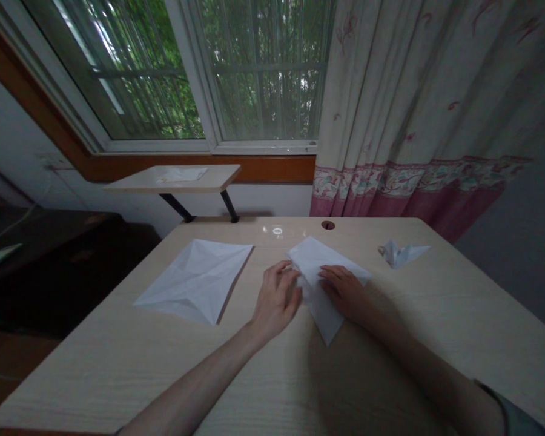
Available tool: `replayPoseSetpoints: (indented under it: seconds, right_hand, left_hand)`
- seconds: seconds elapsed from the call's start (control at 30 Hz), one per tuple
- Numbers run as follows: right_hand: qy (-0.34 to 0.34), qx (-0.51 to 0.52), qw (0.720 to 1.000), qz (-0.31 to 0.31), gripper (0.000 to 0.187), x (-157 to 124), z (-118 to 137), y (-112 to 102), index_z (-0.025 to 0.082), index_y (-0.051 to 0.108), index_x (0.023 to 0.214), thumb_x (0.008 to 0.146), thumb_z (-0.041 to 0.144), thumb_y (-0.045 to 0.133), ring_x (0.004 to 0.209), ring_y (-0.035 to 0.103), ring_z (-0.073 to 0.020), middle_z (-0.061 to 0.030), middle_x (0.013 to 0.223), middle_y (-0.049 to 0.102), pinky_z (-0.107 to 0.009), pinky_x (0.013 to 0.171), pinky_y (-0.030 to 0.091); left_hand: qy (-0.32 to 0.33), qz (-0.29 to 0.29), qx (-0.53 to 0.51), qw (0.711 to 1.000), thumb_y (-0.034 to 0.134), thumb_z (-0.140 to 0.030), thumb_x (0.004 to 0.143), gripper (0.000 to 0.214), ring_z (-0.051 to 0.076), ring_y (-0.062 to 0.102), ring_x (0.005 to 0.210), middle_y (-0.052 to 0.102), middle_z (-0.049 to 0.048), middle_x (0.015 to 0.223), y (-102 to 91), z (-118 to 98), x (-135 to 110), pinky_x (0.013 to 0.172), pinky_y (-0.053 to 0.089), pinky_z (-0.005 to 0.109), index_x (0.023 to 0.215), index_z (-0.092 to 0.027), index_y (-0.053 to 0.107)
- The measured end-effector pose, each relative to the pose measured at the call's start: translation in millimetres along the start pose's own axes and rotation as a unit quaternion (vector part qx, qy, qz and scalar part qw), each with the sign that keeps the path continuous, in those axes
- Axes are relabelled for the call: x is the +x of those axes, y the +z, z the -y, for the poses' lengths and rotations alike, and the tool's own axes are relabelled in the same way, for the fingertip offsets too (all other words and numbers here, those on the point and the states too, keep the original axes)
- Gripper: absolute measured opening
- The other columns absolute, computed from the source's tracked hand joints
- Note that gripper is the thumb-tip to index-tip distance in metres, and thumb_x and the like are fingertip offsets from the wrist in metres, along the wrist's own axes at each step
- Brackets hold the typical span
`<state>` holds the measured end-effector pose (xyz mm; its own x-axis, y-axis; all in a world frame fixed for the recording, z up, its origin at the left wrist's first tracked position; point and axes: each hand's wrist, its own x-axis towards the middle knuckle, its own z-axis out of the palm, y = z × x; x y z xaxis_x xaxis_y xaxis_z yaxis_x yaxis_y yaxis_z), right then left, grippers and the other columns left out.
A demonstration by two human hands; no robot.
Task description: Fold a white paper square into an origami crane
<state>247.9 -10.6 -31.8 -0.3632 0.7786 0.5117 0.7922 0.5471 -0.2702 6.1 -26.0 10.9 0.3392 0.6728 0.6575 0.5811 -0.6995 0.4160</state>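
Observation:
A sheet of white paper [320,303], folded with pointed corners, lies on the table in front of me. Along its left edge, my left hand [277,298] has loosely bent fingers, with thumb and fingertips apart and close to the paper. My right hand [345,292] rests on the right part of the folded paper, its fingers stretched out and pressing on the surface. Part of the sheet is hidden under that hand. Left of my hands is a second white sheet [193,278], spread out and marked with creases. A small folded paper figure [402,253] sits at the right.
The light wooden table [263,381] has a raised shelf [222,175] at its back left, with white paper [184,174] on it. A round cable hole [327,225] is near the back edge. Behind are a window [263,79] and a curtain [390,103].

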Motion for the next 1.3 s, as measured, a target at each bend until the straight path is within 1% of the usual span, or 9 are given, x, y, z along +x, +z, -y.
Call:
replayPoseSetpoints:
  seconds: [0.1,0.2,0.3,0.47,0.63,0.8,0.93,1.03,1.3]
  right_hand:
    - [-0.005,-0.004,1.000,-0.007,0.037,-3.8,-3.5,4.1,0.023,0.061,0.129,0.096,0.021,0.046,0.120,0.060,-0.0242,-0.0099,0.130,0.065,-0.048,0.105,0.049]
    - [-0.012,-0.015,1.000,0.007,0.040,-5.0,-5.0,5.0,0.023,0.059,0.133,0.096,0.021,0.044,0.124,0.059,-0.0237,-0.0099,0.134,0.063,-0.048,0.107,0.049]
    - [-0.019,-0.024,0.999,0.020,0.041,-5.0,-5.5,4.2,0.022,0.059,0.134,0.096,0.020,0.043,0.125,0.058,-0.0239,-0.0105,0.135,0.062,-0.048,0.107,0.048]
    - [-0.016,-0.027,0.999,0.027,0.042,-4.9,-4.4,2.9,0.023,0.057,0.135,0.096,0.020,0.043,0.127,0.056,-0.0230,-0.0095,0.136,0.061,-0.047,0.109,0.046]
    - [0.006,-0.048,0.997,0.058,0.040,-2.6,-1.5,1.9,0.022,0.060,0.133,0.097,0.021,0.042,0.130,0.054,-0.0249,-0.0080,0.137,0.061,-0.050,0.111,0.043]
    - [0.051,-0.073,0.990,0.107,0.041,0.9,4.7,-3.3,0.027,0.057,0.136,0.099,0.025,0.041,0.138,0.044,-0.0293,-0.0050,0.142,0.057,-0.062,0.113,0.033]
    - [0.051,-0.085,0.987,0.124,0.042,1.5,7.7,-6.1,0.026,0.055,0.138,0.099,0.024,0.041,0.138,0.043,-0.0297,-0.0052,0.144,0.055,-0.061,0.113,0.034]
    - [0.044,-0.084,0.989,0.114,0.042,-0.2,5.8,-4.8,0.026,0.055,0.139,0.099,0.022,0.039,0.138,0.045,-0.0293,-0.0054,0.144,0.054,-0.059,0.112,0.037]
    - [0.059,-0.033,0.998,0.007,0.045,-4.9,-2.6,2.1,0.019,0.052,0.141,0.101,0.027,0.034,0.127,0.057,-0.0245,-0.0121,0.139,0.058,-0.047,0.108,0.047]
  left_hand:
    - [0.016,-0.021,-0.004,1.000,0.054,-0.018,0.093,0.032,0.026,0.047,0.126,0.048,0.0142,0.135,-2.7,-0.8,0.7,0.105,0.045,0.045,0.125,-0.020,0.050]
    - [0.055,0.036,-0.014,0.998,0.050,-0.019,0.094,0.033,0.024,0.053,0.122,0.058,0.0112,0.129,-4.3,-1.3,3.0,0.109,0.041,0.045,0.127,-0.020,0.049]
    - [0.081,0.100,-0.012,0.992,0.048,-0.020,0.095,0.026,0.021,0.062,0.109,0.069,0.0057,0.112,-5.1,-3.0,5.2,0.114,0.033,0.047,0.119,-0.020,0.056]
    - [0.071,0.123,0.007,0.990,0.046,-0.020,0.095,0.019,0.020,0.065,0.091,0.072,0.0030,0.091,-4.8,-3.9,5.6,0.107,0.037,0.046,0.102,-0.020,0.064]
    - [0.045,0.183,0.011,0.982,0.046,-0.019,0.095,0.021,0.022,0.064,0.094,0.072,0.0058,0.098,-0.3,1.1,3.8,0.087,0.049,0.038,0.104,-0.018,0.065]
    - [0.069,0.236,-0.029,0.969,0.048,-0.016,0.094,0.025,0.020,0.066,0.102,0.072,0.0045,0.110,3.1,4.1,0.7,0.093,0.049,0.034,0.113,-0.019,0.065]
    - [0.083,0.239,-0.040,0.967,0.048,-0.020,0.097,0.025,0.017,0.067,0.105,0.073,0.0016,0.115,2.3,3.2,0.4,0.105,0.042,0.035,0.116,-0.022,0.064]
    - [0.073,0.236,-0.019,0.969,0.048,-0.026,0.100,0.025,0.016,0.067,0.107,0.073,0.0005,0.116,0.8,1.8,2.0,0.113,0.033,0.039,0.120,-0.024,0.063]
    - [0.039,0.189,0.044,0.980,0.042,-0.034,0.104,0.028,0.018,0.068,0.106,0.073,0.0030,0.116,-0.4,5.2,4.4,0.116,0.027,0.045,0.117,-0.022,0.064]
